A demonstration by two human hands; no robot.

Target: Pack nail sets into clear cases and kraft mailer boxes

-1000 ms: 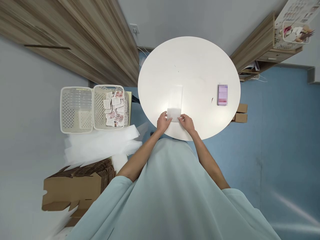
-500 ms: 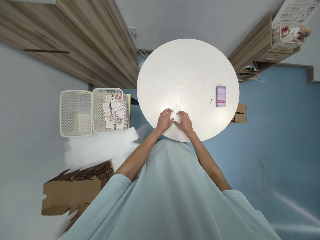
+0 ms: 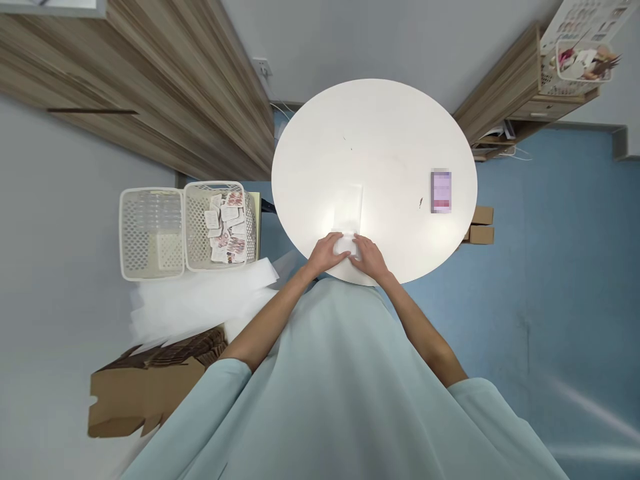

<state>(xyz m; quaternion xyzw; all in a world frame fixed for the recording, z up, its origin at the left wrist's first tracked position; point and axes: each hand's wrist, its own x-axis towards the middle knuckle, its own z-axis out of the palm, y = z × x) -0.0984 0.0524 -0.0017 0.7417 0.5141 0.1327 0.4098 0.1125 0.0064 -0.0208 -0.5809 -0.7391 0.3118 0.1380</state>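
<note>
A thin strip of white packing foam sheet (image 3: 349,205) lies flat on the white oval table (image 3: 395,133), running away from me. Its near end is folded into a small white bundle between my hands, close to the table's front edge. My left hand (image 3: 325,254) closes on the bundle's left side, thumb toward me and fingertips on the far edge. From the right, my right hand (image 3: 370,258) grips the same bundle in a matching way. Whatever may be inside the fold is hidden.
A purple box (image 3: 441,192) sits at the table's right. On the left stand a basket of small printed packets (image 3: 227,227), another white basket (image 3: 153,267), stacked white foam sheets (image 3: 195,300) and flattened cardboard boxes (image 3: 145,393). A wooden cabinet (image 3: 200,87) rises behind them.
Both hands have drawn slightly toward me with the folded end of the foam sheet. The flat part of the strip has shifted nearer too.
</note>
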